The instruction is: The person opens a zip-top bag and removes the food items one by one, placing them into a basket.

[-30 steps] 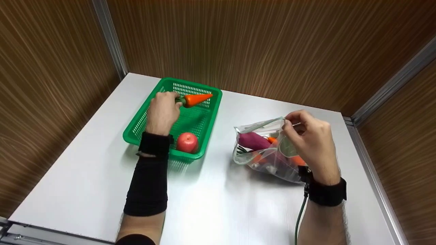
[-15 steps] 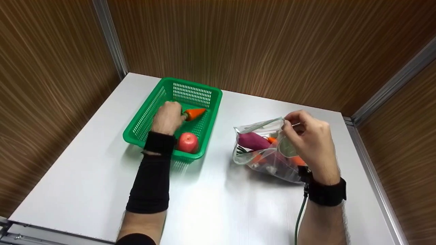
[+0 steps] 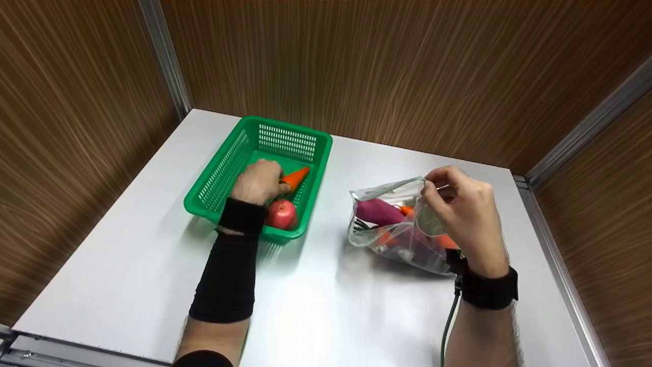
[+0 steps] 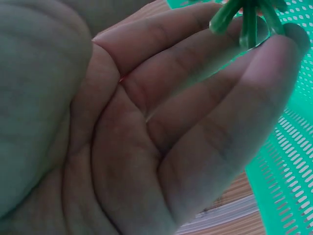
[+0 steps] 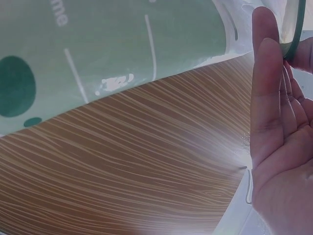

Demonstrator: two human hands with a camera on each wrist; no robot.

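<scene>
Here the green basket [image 3: 239, 153] sits on the white bench [image 3: 326, 306], and everything can be placed from it. Inside it, toward its right wall, the left hand [image 3: 260, 181] holds a toy carrot [image 3: 295, 177] low over the floor, fingers curled round the green stalk end [image 4: 247, 19] — the wrist view shows the stalks pinched between fingertips, so the orange tip points away from the palm and up toward the basket's far corner. A red apple [image 3: 281, 213] lies in the basket's near right corner, just beside that wrist.

Well to the right of the basket, a clear plastic bag [image 3: 402, 244] rests on the bench. The right hand [image 3: 461, 209] pinches its upper rim and lifts it, which keeps the mouth gaping toward the basket — a purple sweet potato [image 3: 379, 210] and more orange pieces show inside.
</scene>
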